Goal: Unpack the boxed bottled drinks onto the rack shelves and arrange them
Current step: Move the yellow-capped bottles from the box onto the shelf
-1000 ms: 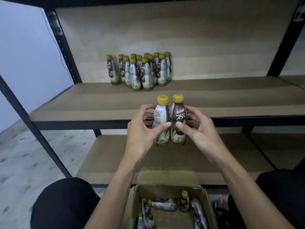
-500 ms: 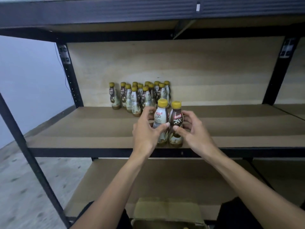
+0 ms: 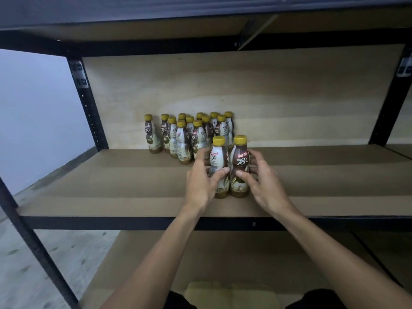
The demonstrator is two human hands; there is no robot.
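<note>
Two yellow-capped coffee drink bottles stand side by side on the middle shelf (image 3: 111, 204). My left hand (image 3: 200, 181) grips the left bottle (image 3: 219, 157), my right hand (image 3: 260, 181) grips the right bottle (image 3: 240, 161). Fingers curl round both bottles from the outer sides, thumbs at the front. Their bases appear to rest on the shelf board. Behind them, a cluster of several same bottles (image 3: 189, 134) stands against the back panel. The cardboard box (image 3: 229, 295) shows only its flap at the bottom edge.
Black rack posts rise at the left (image 3: 85, 103) and right (image 3: 388, 103). The upper shelf (image 3: 200, 30) overhangs close above. A lower shelf (image 3: 223, 259) lies beneath my forearms. Bare shelf board stretches to the right of the bottles. My dark-clad knees flank the box.
Both hands carried the two bottles up from over the box and forward onto the middle shelf. The view tilted up, so the box has nearly left the frame.
</note>
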